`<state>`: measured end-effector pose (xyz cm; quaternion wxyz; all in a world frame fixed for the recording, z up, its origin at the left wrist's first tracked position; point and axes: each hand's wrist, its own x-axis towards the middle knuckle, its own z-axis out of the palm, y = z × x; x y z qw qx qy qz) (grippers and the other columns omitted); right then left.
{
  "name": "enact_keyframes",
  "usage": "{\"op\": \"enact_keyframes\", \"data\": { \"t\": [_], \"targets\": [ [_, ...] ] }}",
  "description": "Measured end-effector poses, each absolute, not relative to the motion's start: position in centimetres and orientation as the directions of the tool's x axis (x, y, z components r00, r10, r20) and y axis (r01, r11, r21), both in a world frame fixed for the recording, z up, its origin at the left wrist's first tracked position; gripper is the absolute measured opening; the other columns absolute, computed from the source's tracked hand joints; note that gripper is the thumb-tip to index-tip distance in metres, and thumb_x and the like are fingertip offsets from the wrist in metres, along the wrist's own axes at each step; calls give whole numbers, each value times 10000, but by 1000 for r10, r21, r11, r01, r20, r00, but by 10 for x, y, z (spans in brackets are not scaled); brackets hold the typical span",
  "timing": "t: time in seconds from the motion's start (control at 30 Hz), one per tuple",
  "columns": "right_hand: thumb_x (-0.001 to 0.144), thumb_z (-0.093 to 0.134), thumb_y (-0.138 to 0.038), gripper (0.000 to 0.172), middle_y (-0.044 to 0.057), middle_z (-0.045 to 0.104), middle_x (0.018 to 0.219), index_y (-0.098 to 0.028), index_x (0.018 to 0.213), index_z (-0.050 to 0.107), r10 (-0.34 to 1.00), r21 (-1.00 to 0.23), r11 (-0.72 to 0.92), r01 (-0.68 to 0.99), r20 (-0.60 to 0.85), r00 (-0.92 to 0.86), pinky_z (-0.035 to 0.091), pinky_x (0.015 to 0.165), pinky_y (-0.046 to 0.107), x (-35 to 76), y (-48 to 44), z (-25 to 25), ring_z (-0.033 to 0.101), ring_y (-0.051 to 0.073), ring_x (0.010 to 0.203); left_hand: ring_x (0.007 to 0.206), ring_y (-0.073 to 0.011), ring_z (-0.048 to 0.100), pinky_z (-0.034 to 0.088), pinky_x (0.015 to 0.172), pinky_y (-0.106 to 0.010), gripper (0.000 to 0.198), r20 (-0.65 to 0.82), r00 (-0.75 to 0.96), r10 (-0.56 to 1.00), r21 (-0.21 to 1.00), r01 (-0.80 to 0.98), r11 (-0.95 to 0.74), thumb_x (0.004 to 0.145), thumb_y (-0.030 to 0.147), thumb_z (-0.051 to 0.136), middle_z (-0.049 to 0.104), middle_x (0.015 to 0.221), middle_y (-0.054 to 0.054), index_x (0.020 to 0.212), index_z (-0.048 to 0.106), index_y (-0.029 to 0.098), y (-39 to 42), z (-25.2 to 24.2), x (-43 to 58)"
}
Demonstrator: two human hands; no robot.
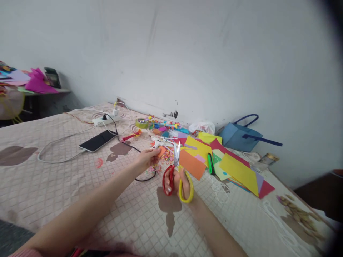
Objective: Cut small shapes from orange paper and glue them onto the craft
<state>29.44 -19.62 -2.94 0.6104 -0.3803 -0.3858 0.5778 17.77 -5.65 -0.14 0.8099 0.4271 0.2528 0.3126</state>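
Note:
Between the thumb and fingers of my left hand (147, 159) is a small piece of orange paper (162, 151). My right hand (176, 181) grips scissors (177, 157) with one red and one yellow handle. The scissor blades point away from me and stand slightly apart, just right of the orange piece. Below and around the paper piece lie small colourful paper scraps (166, 156). A larger orange sheet (191, 165) lies to the right of the blades, partly under yellow paper (199, 149).
A green box cutter (210, 164) rests on coloured sheets at right, near white string (219, 188). A blue bag (238, 137) stands by the wall. On the left are a tablet (98, 141), its cable and a power strip (105, 120). Green tape (142, 123) lies at the back.

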Motion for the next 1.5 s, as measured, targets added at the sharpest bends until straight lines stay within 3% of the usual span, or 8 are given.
{"op": "enact_keyframes", "data": {
  "t": [0.13,0.3,0.7,0.93,1.5],
  "targets": [
    [693,315,-820,683,1,465,606,-183,793,538,984,-904,-104,-415,-31,-178,393,435,282,290,-202,-28,413,124,432,456,-63,560,460,444,-141,158,-168,671,722,814,-319,485,727,244,701,604,561,-9,697,611,118,-50,2,175],
    [703,290,-820,704,1,475,612,-178,829,551,959,-889,-185,-418,-71,-273,400,450,288,291,-206,-30,412,121,431,454,-59,559,465,449,-138,139,-163,677,718,791,-344,505,737,229,692,603,553,-1,712,614,117,-43,0,174],
    [697,285,-829,723,3,486,606,-175,826,564,943,-860,-225,-459,-74,-323,396,455,276,291,-206,-33,411,113,433,458,-47,548,445,449,-130,194,-133,674,727,801,-359,479,698,233,729,581,555,18,665,572,124,-40,1,175],
    [751,294,-778,699,15,508,573,-145,798,586,933,-819,-210,-534,-4,-360,410,426,264,293,-202,-39,437,116,409,446,-40,542,441,448,-122,167,-125,669,732,817,-349,459,715,236,719,592,548,14,715,613,108,-41,2,174],
    [788,162,-759,754,25,519,626,-134,904,566,925,-810,-220,-544,3,-379,420,460,290,297,-201,-46,465,130,446,466,-34,562,453,483,-111,162,-112,674,730,855,-309,416,751,257,688,601,566,25,730,588,131,-38,1,174]
  ]
}}
